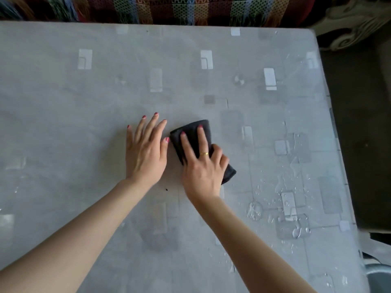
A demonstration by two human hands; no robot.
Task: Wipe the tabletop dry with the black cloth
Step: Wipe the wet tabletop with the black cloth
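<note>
Right hand (pixel 203 172) presses the black cloth (pixel 191 134) on the tabletop (pixel 63 102) — left hand (pixel 146 153) flat beside it.

A fringed woven blanket (pixel 169 9) in red, green, blue and yellow checks runs along the top of the frame. At the upper right stands a pale carved furniture scroll (pixel 351 32). Dark floor (pixel 364 127) fills the right edge. A bluish metal rim (pixel 378 271) shows at the lower right corner.
</note>
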